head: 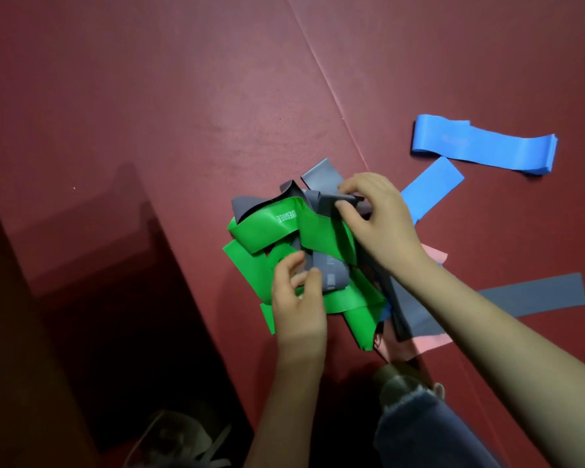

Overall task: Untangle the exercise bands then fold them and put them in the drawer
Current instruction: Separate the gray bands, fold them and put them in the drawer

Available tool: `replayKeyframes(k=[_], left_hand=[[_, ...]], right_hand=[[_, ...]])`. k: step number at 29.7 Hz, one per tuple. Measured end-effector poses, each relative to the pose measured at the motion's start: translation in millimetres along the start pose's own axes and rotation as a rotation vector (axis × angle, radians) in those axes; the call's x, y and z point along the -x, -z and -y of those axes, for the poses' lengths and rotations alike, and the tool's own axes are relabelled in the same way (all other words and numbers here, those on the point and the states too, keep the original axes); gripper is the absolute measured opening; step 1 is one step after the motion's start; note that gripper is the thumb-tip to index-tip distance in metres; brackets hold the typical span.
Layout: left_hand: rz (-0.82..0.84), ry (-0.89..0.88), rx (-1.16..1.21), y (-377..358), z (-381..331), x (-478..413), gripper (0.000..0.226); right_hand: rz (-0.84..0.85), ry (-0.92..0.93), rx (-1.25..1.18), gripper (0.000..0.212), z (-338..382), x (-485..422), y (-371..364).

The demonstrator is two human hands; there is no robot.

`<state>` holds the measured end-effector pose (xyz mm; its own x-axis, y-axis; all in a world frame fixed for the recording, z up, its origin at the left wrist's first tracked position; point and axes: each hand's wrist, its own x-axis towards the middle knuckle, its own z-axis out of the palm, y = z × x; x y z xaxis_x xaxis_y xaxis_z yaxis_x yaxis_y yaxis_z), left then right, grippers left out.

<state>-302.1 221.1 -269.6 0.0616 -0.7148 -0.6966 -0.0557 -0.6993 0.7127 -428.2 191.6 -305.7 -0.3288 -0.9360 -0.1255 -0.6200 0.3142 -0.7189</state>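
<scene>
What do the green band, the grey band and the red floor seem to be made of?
Green band: probably thin latex or rubber; smooth, slightly glossy, curling in soft loops, white print on it.
Grey band: likely the same, more matte; it creases where pinched.
Red floor: perhaps vinyl-covered mat; fine grain, faint sheen, a straight seam.

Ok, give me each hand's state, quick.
Left hand: pinching the printed grey band.
Right hand: pinching a twisted grey strip.

Was a seamed red mat [183, 113]; carried a tangle of green and grey bands [321, 231], a folded blue band [483, 148] apart.
</scene>
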Motion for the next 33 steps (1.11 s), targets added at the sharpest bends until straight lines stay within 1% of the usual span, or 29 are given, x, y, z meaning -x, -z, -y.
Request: replayKeyframes(k=[3, 5, 7, 8, 11, 12, 15, 17, 19, 21, 23, 24, 25, 28, 29, 31, 32, 33], left_hand=[[0.062, -0.046, 0.117, -6.7, -5.8, 11.2, 0.044], [0.084, -0.128, 0.085, -10.2, -5.2, 16.6, 0.056], [0.106, -0.208, 0.056, -11.0, -8.2, 20.0, 0.061], [0.129, -0.259, 0.017, -10.6, -10.0, 20.1, 0.059], [0.21, -0.417, -0.153, -7.3, -20.2, 17.4, 0.04], [0.24, -0.423, -0.164, -7.0, -23.0, 16.3, 0.035], [0.344, -0.395, -0.086, -6.0, -25.6, 14.6, 0.019], [0.348, -0.407, -0.08, -5.5, -24.8, 14.6, 0.015], [0.308, -0.391, -0.017, -5.2, -23.0, 14.7, 0.017], [0.256, -0.361, 0.068, -6.5, -25.9, 14.7, 0.015], [0.217, -0.318, 0.141, -8.9, -32.7, 13.4, 0.008], [0.202, -0.309, 0.172, -10.0, -36.8, 13.4, 0.009], [0.186, -0.315, 0.192, -10.6, -40.3, 13.0, 0.011], [0.111, -0.336, 0.22, -9.6, -49.0, 12.5, 0.01], [0.103, -0.343, 0.238, -9.3, -52.3, 13.7, 0.01], [0.101, -0.351, 0.261, -9.5, -55.9, 15.3, 0.013], [0.101, -0.339, 0.272, -9.7, -56.7, 15.3, 0.019], [0.11, -0.324, 0.286, -9.4, -57.2, 14.4, 0.022]], right_hand=[[-0.012, -0.079, -0.296, 0.004, 21.1, 19.4, 15.0], [-0.045, -0.11, -0.419, 0.009, 32.3, 30.5, 24.3], [-0.042, -0.086, -0.481, 0.018, 43.7, 40.0, 33.8], [-0.023, -0.053, -0.492, 0.02, 48.8, 43.9, 38.3], [0.047, 0.034, -0.531, 0.017, 61.4, 47.0, 47.9], [0.064, 0.042, -0.559, 0.016, 62.5, 44.9, 49.9], [0.067, 0.016, -0.598, 0.016, 61.9, 36.3, 50.2], [0.068, -0.007, -0.606, 0.02, 57.4, 33.3, 48.8], [0.115, -0.034, -0.617, 0.015, 50.4, 31.9, 45.9], [0.237, -0.164, -0.697, 0.013, 39.2, 34.3, 40.0], [0.345, -0.343, -0.804, 0.026, 29.8, 37.6, 29.1], [0.379, -0.416, -0.826, 0.031, 26.2, 40.9, 22.7], [0.401, -0.467, -0.817, 0.034, 22.4, 46.5, 16.4], [0.479, -0.539, -0.675, 0.031, 20.9, 58.9, -0.1], [0.515, -0.588, -0.609, 0.036, 18.8, 60.8, -3.1], [0.604, -0.663, -0.544, 0.06, 17.1, 59.2, -2.8], [0.626, -0.692, -0.529, 0.062, 16.3, 57.0, -1.3], [0.638, -0.715, -0.513, 0.057, 14.6, 54.4, -1.7]])
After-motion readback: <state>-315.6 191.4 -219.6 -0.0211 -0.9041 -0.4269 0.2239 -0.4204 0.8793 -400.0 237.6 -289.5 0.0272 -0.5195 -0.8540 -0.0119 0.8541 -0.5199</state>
